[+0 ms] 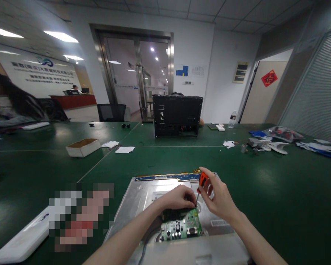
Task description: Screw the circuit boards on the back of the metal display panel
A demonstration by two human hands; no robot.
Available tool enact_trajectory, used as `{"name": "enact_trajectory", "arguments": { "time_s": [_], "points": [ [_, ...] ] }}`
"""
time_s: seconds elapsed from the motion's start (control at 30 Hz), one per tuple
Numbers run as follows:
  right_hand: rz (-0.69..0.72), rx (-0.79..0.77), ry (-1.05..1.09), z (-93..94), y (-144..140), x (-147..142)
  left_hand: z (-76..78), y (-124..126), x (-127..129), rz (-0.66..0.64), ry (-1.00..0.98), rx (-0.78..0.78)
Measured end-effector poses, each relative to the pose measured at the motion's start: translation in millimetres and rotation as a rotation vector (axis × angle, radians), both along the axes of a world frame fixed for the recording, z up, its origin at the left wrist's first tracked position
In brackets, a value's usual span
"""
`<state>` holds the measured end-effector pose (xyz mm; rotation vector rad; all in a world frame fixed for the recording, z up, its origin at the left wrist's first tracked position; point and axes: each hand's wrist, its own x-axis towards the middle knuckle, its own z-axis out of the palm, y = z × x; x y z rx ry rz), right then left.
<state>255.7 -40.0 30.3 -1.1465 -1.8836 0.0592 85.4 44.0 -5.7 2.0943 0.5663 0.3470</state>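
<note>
My right hand (219, 195) is wrapped round the orange and black handle of a screwdriver (202, 179). Its thin shaft points down to the upper right corner of a green circuit board (183, 225). Beside the shaft's tip, my left hand (179, 197) has its fingers curled together and lowered to the board's top edge; whatever they pinch is hidden. The board sits on the silver metal back of a flat display panel (138, 200). Along the panel's far edge runs a narrow blue circuit strip (165, 177). A dark cable (145, 246) lies left of the board.
On the green table (264, 198) are a white oblong case (22, 237), an open cardboard box (83, 148) and paper sheets (124, 149). A black monitor housing (178, 116) stands at the far side. Loose parts (257, 144) and a bottle (232, 119) are right. Another person sits far left.
</note>
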Motion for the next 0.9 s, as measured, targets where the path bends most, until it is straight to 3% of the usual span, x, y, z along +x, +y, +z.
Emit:
{"name": "enact_trajectory", "arguments": {
  "time_s": [0.2, 0.5, 0.73, 0.9],
  "points": [
    [-0.048, 0.036, -0.023, -7.1, 4.7, 2.1, 4.9, -2.0, 0.4, -0.019, 0.002, 0.016],
    [-0.004, 0.01, 0.025, -0.4, 0.2, -0.1, 1.6, -1.7, 0.6, -0.003, 0.003, -0.015],
    [-0.064, 0.081, -0.044, -5.2, 3.7, 0.8, 2.5, -0.1, 0.7, -0.027, -0.007, 0.023],
    [-0.044, 0.031, -0.037, -3.6, 1.9, 1.6, 3.8, -1.0, 0.8, -0.024, 0.001, 0.007]
  ]
}}
